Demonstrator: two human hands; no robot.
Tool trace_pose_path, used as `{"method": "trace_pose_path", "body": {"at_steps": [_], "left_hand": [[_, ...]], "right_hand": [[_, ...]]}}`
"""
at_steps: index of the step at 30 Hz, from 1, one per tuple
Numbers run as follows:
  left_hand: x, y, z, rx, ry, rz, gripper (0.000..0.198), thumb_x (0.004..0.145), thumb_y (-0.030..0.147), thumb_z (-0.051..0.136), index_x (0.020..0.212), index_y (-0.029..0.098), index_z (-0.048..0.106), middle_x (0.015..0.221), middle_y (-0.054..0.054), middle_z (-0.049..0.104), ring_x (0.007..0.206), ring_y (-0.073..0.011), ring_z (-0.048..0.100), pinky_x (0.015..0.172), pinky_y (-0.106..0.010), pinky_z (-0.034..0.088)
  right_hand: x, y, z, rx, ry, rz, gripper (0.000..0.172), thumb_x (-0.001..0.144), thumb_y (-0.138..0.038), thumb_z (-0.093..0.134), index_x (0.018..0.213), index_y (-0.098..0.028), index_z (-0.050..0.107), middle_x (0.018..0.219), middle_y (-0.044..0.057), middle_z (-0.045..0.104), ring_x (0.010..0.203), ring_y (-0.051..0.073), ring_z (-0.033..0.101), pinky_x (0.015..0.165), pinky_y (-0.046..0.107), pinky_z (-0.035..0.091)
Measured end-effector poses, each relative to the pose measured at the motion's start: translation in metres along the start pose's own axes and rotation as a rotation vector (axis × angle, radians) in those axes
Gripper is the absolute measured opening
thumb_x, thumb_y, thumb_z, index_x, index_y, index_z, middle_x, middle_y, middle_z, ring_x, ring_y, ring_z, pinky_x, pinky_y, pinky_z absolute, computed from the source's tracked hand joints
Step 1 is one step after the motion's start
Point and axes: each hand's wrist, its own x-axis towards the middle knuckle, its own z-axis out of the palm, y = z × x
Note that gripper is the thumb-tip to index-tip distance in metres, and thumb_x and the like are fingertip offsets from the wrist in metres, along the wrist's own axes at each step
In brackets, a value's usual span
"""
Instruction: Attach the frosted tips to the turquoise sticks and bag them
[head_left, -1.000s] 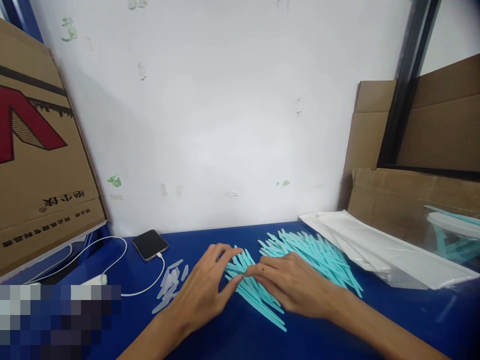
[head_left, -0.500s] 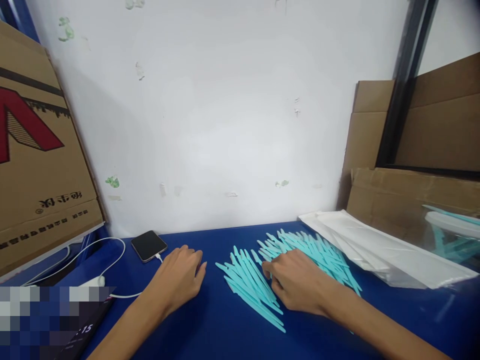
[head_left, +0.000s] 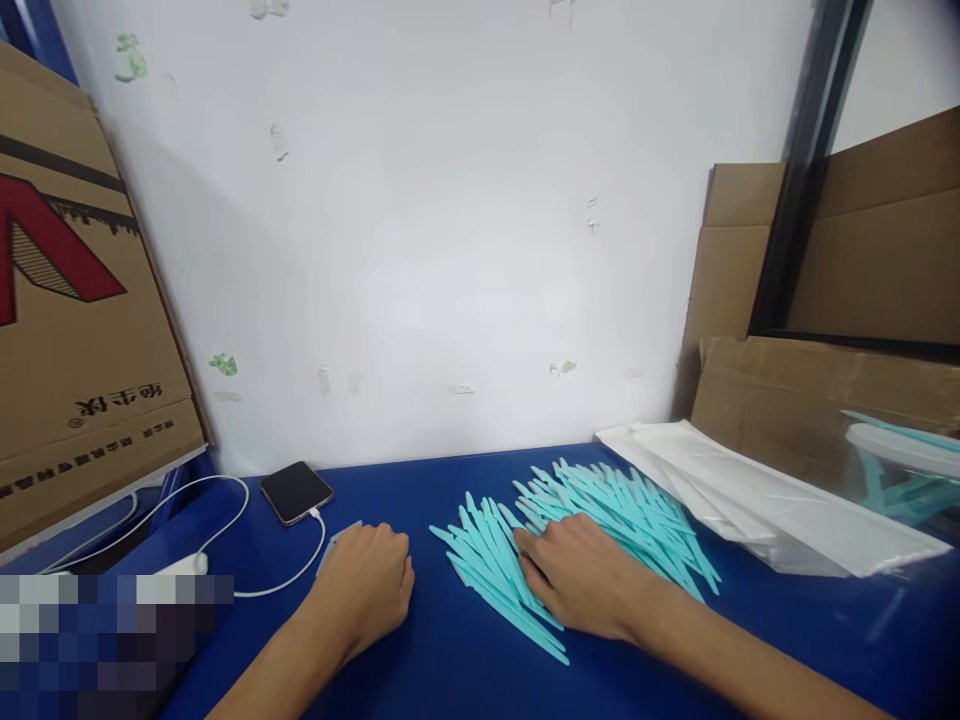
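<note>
At the right edge, a clear tub (head_left: 900,448) holds turquoise sticks (head_left: 874,485), with 1 more lying across its pale top. On the blue desk (head_left: 450,690), matching sticks form 2 piles: the left pile (head_left: 496,570) and the right pile (head_left: 626,510), long axes mostly slanting from far left to near right. The right hand (head_left: 581,575) curls its fingers down between them; the left hand (head_left: 367,585) curls over translucent pieces (head_left: 330,548). Whether either grips anything, I cannot tell.

Right fingers (head_left: 529,568) curl by turquoise sticks (head_left: 487,565) — left fingers (head_left: 399,546) near translucent pieces (head_left: 334,543).
</note>
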Motion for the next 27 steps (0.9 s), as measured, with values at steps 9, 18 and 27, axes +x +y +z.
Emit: {"method": "trace_pose_path", "body": {"at_steps": [9,18,27], "left_hand": [[0.005,0.001,0.001,0.036,0.08,0.131,0.037,0.099,0.019,0.033,0.085,0.015,0.067,0.08,-0.013,0.071,0.071,-0.0327,0.071,0.062,-0.04,0.049],[0.009,0.004,0.001,-0.104,0.229,0.259,0.034,0.105,0.026,0.033,0.093,0.022,0.064,0.081,-0.003,0.067,0.071,-0.0233,0.068,0.055,-0.03,0.037],[0.012,-0.002,0.016,-0.363,0.433,0.253,0.031,0.103,0.025,0.039,0.129,0.026,0.056,0.104,-0.005,0.063,0.072,-0.0157,0.063,0.059,-0.026,0.042]], "right_hand": [[0.002,0.005,-0.002,-0.018,0.002,-0.013,0.021,0.093,-0.021,0.042,0.077,-0.02,0.057,0.057,0.001,0.062,0.043,0.014,0.047,0.048,0.032,0.012],[0.006,0.012,-0.01,0.02,0.199,0.063,0.006,0.094,-0.019,0.047,0.09,-0.02,0.052,0.071,-0.001,0.065,0.048,0.012,0.05,0.048,0.03,0.012],[0.006,0.006,-0.014,0.199,0.142,0.073,0.009,0.092,-0.017,0.053,0.085,-0.022,0.051,0.063,-0.005,0.063,0.046,0.011,0.047,0.049,0.028,0.013]]}}
